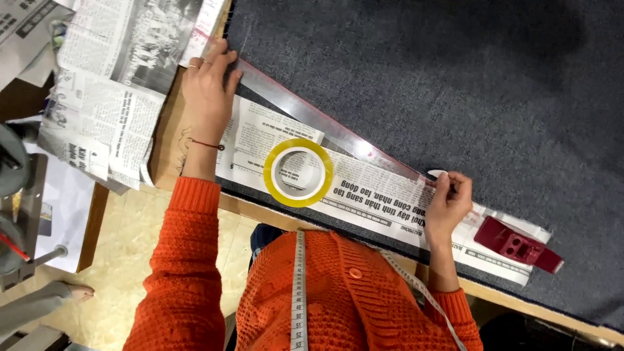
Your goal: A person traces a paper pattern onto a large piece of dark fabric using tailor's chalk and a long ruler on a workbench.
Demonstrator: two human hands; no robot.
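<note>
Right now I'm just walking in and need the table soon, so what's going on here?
A person in an orange sweater is marking along a long clear ruler laid over a newspaper strip on dark grey fabric. The left hand presses the ruler's end down; the right hand pinches a small white marker at the ruler's edge. A roll of yellow tape sits on the strip, a dark red tool beside it.

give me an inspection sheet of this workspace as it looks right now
surface: dark grey fabric spread over a wooden table
job's things: long clear ruler along a newspaper strip; small white piece, perhaps chalk
clutter: yellow tape roll on the strip; dark red tool; loose newspapers
grippers: left hand flat, pressing the ruler's end; right hand pinching the white piece at the ruler's edge
cables: nothing seen
surroundings: measuring tape over an orange sweater; a bare foot on the floor
</note>
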